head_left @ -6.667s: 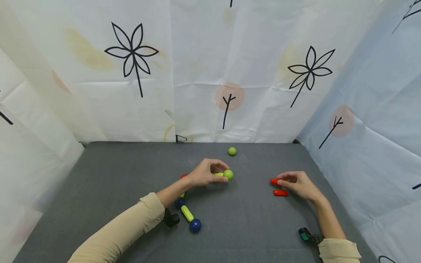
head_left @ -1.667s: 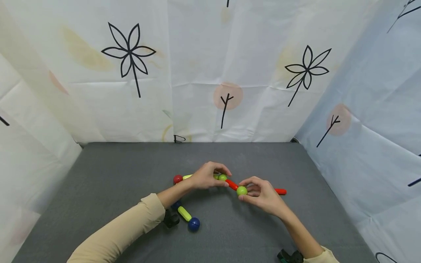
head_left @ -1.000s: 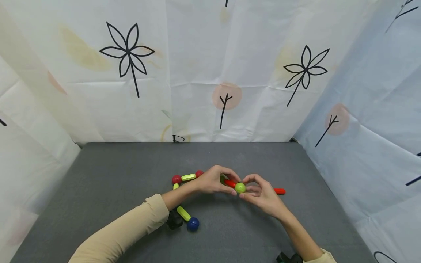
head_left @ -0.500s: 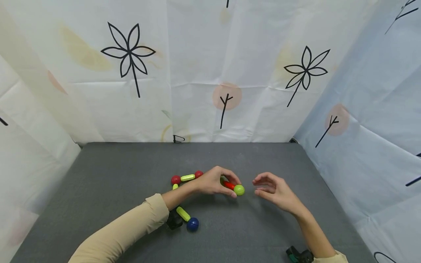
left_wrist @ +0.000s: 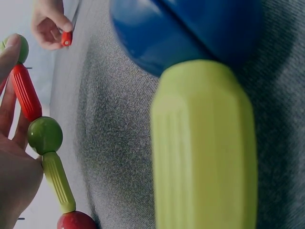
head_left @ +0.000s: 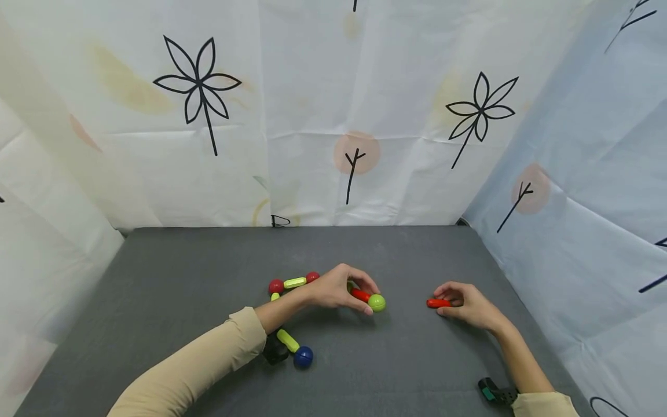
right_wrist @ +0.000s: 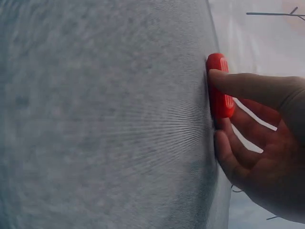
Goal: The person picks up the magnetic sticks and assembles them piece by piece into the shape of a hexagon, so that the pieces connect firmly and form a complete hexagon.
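A chain of toy rods and balls lies on the table: yellow rods (head_left: pixel 295 282), red balls (head_left: pixel 276 286), a blue ball (head_left: pixel 303 357) at its near end, and a red rod (head_left: pixel 359 295) ending in a green ball (head_left: pixel 377 303). My left hand (head_left: pixel 339 288) pinches that far end, thumb and forefinger at the green ball; another green ball (left_wrist: pixel 45 135) sits behind the rod, mostly hidden in the head view. Farther right, my right hand (head_left: pixel 469 304) pinches a loose red rod (right_wrist: pixel 219 86) with thumb and fingers, close against the table.
The dark grey table (head_left: pixel 396 370) runs back to a white printed curtain (head_left: pixel 312 104), with more curtain at both sides. Dark wrist cameras (head_left: pixel 497 392) sit at both wrists, the left one beside the chain's yellow rod.
A red rod and a second green ball joined the chain's right end. My right hand released that ball, moved right and took hold of the other red rod; my left stays near the end.
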### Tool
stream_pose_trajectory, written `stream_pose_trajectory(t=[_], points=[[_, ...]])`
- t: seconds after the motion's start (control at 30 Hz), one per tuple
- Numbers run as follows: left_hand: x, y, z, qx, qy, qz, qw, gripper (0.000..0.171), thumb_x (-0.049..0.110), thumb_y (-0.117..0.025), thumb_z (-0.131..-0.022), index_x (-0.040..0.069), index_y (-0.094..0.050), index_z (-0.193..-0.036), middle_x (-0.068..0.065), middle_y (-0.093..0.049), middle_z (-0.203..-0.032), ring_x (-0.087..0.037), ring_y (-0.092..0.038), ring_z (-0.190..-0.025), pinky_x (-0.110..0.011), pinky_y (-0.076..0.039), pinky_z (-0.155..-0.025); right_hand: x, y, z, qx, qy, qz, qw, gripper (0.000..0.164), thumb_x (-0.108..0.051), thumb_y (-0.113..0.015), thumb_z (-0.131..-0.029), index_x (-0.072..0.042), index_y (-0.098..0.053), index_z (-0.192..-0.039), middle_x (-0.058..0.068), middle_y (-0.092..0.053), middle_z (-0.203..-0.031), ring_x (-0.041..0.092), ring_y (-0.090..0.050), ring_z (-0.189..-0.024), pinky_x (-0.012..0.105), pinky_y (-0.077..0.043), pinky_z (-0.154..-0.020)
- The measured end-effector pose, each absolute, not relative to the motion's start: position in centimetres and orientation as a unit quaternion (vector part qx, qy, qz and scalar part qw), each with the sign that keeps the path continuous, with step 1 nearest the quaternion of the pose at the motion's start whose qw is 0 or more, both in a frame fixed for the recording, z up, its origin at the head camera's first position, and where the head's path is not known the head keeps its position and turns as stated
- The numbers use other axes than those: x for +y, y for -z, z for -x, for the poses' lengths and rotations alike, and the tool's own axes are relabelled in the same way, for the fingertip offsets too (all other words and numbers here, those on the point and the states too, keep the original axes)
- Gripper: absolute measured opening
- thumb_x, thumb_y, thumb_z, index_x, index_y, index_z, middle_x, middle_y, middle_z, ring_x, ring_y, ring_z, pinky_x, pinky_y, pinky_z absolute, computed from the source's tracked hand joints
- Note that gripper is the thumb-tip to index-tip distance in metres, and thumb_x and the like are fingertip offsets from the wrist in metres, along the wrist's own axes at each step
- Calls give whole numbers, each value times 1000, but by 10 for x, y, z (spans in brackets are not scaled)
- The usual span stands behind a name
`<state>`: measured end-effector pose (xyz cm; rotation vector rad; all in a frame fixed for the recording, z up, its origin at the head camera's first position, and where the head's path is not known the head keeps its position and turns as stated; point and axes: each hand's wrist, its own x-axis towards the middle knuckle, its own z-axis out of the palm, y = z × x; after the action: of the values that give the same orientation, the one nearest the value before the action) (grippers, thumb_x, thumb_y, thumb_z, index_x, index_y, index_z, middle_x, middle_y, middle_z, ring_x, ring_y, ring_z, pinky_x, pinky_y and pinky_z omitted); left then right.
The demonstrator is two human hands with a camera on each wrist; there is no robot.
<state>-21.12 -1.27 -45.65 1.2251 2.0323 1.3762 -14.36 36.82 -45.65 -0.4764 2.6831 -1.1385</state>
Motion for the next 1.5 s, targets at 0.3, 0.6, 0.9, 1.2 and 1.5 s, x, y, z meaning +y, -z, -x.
stream_pose_trajectory(t=[0.3, 0.6, 0.9, 1.2, 1.5], points=[[-12, 457, 212, 727, -494, -432, 200, 33, 16, -92, -89, 14, -80, -120, -3, -81, -115, -5, -65, -100, -24, -54, -93, 329, 432, 132, 901, 403, 153, 55, 26, -13, -83, -97, -2, -73, -119, 9, -77, -104, 3, -69, -87, 25, -60, -74], [-10, 455, 210, 726, -496, -434, 196, 34, 14, -92, -88, 12, -80, -119, -5, -82, -114, -3, -67, -97, -23, -56, -93, 274, 412, 109, 866, 452, 202, 68, 34, -12, -83, -97, 2, -68, -124, 11, -75, -106, 7, -69, -90, 25, -62, -78], [-9, 455, 210, 719, -503, -438, 196, 34, 12, -93, -87, 11, -81, -119, -6, -82, -111, -6, -70, -96, -24, -59, -90, 252, 407, 99, 872, 443, 189, 88, 36, -14, -82, -98, 6, -65, -123, 8, -72, -98, 5, -66, -83, 24, -59, -74], [-10, 457, 212, 722, -499, -436, 197, 33, 12, -92, -88, 11, -81, -119, -7, -82, -111, -4, -70, -95, -25, -59, -90, 249, 411, 102, 855, 471, 167, 136, 48, -22, -76, -104, 8, -57, -136, 12, -74, -101, 9, -71, -80, 28, -60, -73], [-9, 457, 209, 726, -496, -433, 198, 33, 12, -91, -88, 9, -80, -119, -9, -82, -112, -8, -71, -97, -23, -59, -91, 249, 418, 119, 840, 495, 152, 162, 57, -23, -70, -107, 10, -47, -147, 21, -76, -118, 16, -76, -91, 32, -59, -78]])
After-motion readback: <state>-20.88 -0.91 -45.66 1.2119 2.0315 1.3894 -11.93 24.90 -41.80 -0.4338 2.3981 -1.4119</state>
